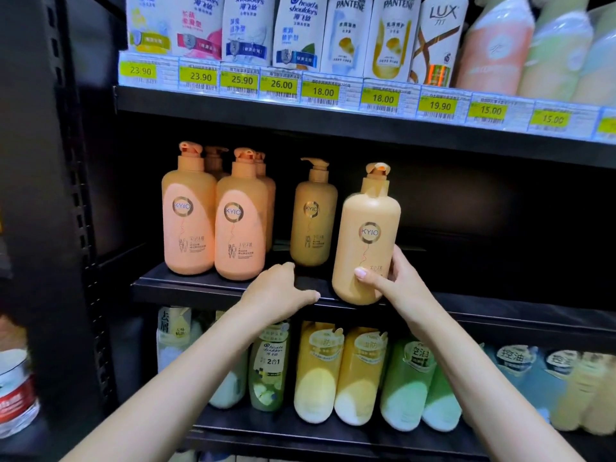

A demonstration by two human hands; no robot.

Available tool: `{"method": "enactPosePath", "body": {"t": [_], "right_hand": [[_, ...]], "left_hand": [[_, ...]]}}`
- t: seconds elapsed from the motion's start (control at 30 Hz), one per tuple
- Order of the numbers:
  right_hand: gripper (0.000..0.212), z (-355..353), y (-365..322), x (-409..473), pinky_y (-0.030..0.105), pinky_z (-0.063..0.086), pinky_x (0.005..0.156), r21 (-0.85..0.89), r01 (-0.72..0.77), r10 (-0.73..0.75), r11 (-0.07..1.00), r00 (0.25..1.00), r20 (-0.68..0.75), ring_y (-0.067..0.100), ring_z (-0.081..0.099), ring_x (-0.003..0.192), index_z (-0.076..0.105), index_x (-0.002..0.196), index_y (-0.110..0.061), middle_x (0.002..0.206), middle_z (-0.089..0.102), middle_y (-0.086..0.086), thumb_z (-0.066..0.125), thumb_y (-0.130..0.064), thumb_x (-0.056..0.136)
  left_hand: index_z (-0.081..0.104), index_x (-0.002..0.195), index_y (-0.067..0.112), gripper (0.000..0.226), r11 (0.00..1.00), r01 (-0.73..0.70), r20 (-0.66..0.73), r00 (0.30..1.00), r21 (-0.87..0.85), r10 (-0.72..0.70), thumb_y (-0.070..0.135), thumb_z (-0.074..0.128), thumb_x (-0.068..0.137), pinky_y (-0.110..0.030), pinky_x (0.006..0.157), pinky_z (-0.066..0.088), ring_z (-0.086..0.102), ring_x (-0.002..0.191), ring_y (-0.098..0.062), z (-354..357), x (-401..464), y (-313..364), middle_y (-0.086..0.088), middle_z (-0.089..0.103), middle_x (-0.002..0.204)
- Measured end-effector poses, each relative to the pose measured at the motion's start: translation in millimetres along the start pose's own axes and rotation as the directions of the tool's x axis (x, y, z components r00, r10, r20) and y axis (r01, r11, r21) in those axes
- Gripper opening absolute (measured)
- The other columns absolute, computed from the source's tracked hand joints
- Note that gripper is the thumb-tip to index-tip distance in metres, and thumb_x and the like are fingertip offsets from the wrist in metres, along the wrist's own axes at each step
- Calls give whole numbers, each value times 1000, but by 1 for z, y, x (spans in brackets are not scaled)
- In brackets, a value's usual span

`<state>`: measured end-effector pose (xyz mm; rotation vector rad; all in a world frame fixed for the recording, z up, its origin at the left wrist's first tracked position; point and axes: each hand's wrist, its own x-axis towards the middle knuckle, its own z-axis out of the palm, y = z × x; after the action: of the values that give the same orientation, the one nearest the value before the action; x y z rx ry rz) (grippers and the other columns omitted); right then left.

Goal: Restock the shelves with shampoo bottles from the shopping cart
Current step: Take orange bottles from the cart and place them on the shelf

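Note:
My right hand (388, 278) grips a pale yellow KYIO pump bottle (366, 235) by its lower side; the bottle stands upright at the front edge of the black middle shelf (206, 288). My left hand (280, 288) rests on that shelf's front edge, fingers curled over it, holding no bottle. Behind and to the left stands a darker tan KYIO bottle (311, 215). Two peach KYIO bottles (213, 215) stand at the shelf's left, with more behind them. The shopping cart is out of view.
The right half of the middle shelf (500, 248) is dark and bare. The top shelf carries Head & Shoulders, Pantene and Lux bottles (346, 31) above yellow price tags (323, 91). Green and yellow bottles (360, 375) fill the lower shelf. A black upright (76, 161) stands at left.

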<state>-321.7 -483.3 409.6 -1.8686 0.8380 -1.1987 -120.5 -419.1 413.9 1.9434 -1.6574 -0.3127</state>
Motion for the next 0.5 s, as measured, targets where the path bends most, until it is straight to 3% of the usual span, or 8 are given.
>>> {"method": "enactPosePath", "body": {"t": [0.13, 0.2, 0.37, 0.5], "right_hand": [[70, 16, -10, 11, 26, 49, 90, -12, -41, 42, 999, 992, 116, 6, 56, 115, 39, 136, -27, 128, 57, -10, 73, -39, 76], [66, 28, -13, 19, 27, 50, 88, -31, -57, 61, 998, 989, 137, 9, 56, 115, 38, 136, -23, 129, 56, -7, 71, -37, 80], [64, 53, -10, 36, 26, 51, 85, -21, -81, 83, 997, 989, 123, 10, 60, 110, 41, 136, -15, 125, 61, -3, 70, -36, 83], [69, 58, -5, 45, 31, 48, 97, -36, -100, 104, 994, 984, 141, 13, 58, 115, 40, 138, -14, 128, 60, 0, 69, -41, 82]], "left_hand": [[48, 135, 19, 55, 977, -74, -264, 956, 201, 126, 53, 44, 92, -34, 112, 27, 40, 133, -14, 7, -35, -29, 3, 48, 142], [48, 136, 22, 53, 974, -110, -344, 923, 198, 174, 53, 42, 93, -30, 114, 17, 35, 136, -8, 15, -40, -38, 7, 45, 145], [59, 127, 21, 57, 984, -115, -466, 869, 138, 167, 57, 40, 87, -29, 110, 20, 45, 128, -11, 29, -34, -42, 6, 56, 134], [61, 122, 20, 59, 982, -126, -492, 852, 139, 179, 57, 37, 83, -29, 108, 21, 48, 124, -12, 32, -33, -43, 5, 59, 130]]}}
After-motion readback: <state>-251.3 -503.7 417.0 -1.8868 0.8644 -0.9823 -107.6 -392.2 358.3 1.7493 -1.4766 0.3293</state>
